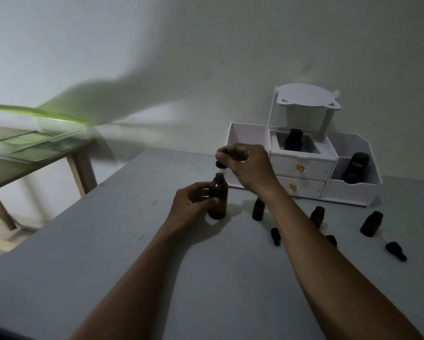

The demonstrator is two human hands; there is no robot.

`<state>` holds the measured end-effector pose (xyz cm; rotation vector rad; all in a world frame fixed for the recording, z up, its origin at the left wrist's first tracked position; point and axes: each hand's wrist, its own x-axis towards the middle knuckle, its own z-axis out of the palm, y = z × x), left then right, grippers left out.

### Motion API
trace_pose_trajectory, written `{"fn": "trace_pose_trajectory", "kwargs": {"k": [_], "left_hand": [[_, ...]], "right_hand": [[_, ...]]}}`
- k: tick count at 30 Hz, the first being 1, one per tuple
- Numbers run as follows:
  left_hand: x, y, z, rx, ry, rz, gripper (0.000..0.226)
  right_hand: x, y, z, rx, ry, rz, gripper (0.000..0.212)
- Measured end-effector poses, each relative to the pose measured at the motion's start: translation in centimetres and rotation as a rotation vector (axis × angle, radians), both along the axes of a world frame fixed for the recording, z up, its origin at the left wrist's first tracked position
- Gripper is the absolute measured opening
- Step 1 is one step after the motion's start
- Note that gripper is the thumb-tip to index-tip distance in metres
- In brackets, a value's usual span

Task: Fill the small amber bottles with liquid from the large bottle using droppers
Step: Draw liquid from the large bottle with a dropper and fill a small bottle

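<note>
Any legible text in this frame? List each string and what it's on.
"Kahf": pale lettering on the black bottle standing in the right compartment of the white organizer; the last letter is soft.
Any smaller print on that bottle is too dim to read.
Nothing else in view carries readable text.

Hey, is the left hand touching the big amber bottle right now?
Touching. The head view shows the left hand with its fingers and thumb curled round the big amber bottle, no gap between them.

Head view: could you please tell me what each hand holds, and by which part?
The left hand grips the large bottle around its body; the right hand pinches a dropper by its bulb.
</note>
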<state>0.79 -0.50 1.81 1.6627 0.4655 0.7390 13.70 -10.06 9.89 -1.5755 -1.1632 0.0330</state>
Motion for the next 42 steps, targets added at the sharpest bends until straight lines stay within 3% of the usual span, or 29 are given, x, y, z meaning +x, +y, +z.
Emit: {"fn": "trace_pose_trajectory", "kwargs": {"k": [7, 31, 39, 42], "left_hand": [[0.2, 0.3, -0.3, 0.043, 0.011, -0.004, 0.036], [-0.3, -0.5, 0.1, 0.007, -0.030, -0.005, 0.036], [0.1, -0.2, -0.2, -0.008, -0.019, 0.007, 0.039], [0.3, -0.2, -0.5, 0.156, -0.033, 0.140, 0.045]], "right_hand": [[0.9, 0.5, -1.9, -0.136, 0.008, -0.013, 0.019], [0.1, 0.8, -1.9, -0.057, -0.050, -0.075, 0.012], [-0.4, -0.2, 0.3, 0.104, -0.016, -0.076, 0.013], [-0.3, -1.0, 2.6, 0.189, -0.017, -0.079, 0.013]]}}
